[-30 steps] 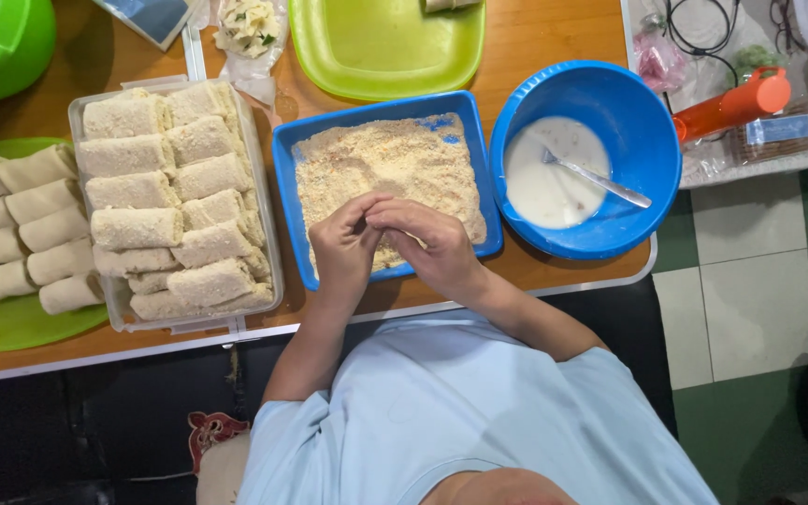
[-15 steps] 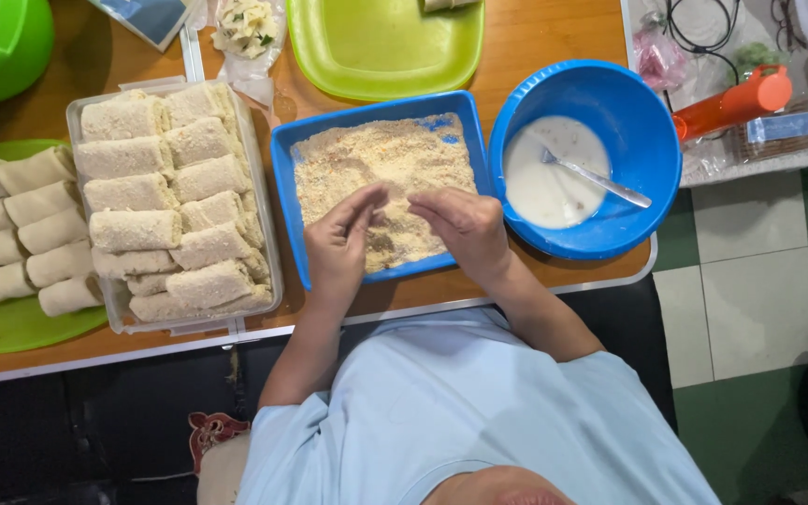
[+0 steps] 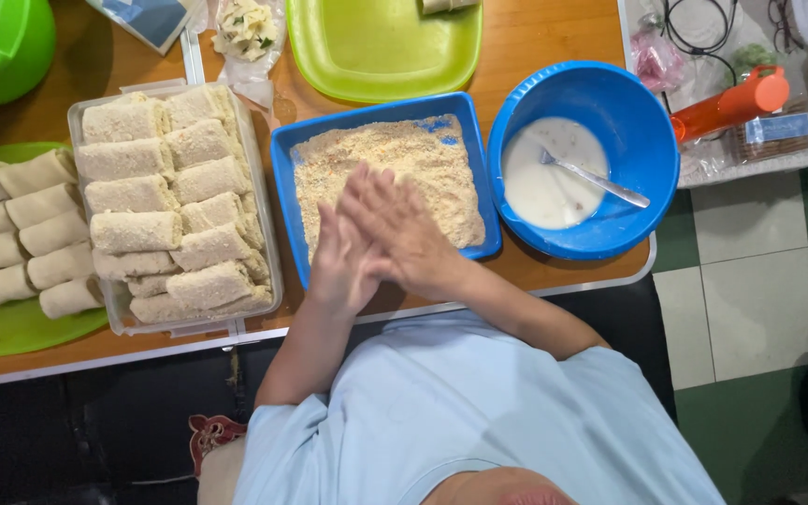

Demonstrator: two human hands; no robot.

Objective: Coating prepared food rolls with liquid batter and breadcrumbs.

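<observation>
Hands now pressing flat together, left hand under right hand, palms w/ fingers straight; half a sec ago they were apart & cupping over the crumbs. Looks like they're rubbing crumbs off or flattening smth btwn palms; can't tell if anything's inside. Blue crumb tray is lying directly below/ahead of hands. Breaded rolls sitting in clear box to the left, batter bowl to the right on worktop.

A wooden tabletop with a pale edge fills the far side. At right, the floor shows white and green tiles. Dark floor lies near left.
</observation>
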